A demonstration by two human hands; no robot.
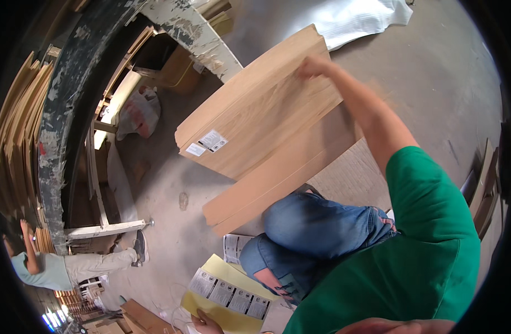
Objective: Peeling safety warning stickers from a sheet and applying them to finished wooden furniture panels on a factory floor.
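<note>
At the lower edge of the frame, the left hand [206,324] pinched a yellow sheet [225,300] bearing a strip of printed labels [228,294], fingers closed on its near corner. Just beyond it bent the person's knees in blue jeans [316,234], under a green shirt [428,250], above a grey concrete floor [172,222].

Farther out, the right arm stretched forward and the right hand [314,68] lay on the far edge of a tilted wooden panel [255,111]; whether its fingers curled over that edge could not be told. The panel carried two small white stickers [208,143] near its left corner and lay over a second, longer board [272,178], both resting on a pale woven mat [350,178].

To the left, a second person [60,267] in pale trousers stood beside stacked timber sheets [16,133], well apart from the panel. A plastic bag [139,114] sat by a peeling white beam [191,30], and a white sheet [355,19] lay at the far end of the floor.
</note>
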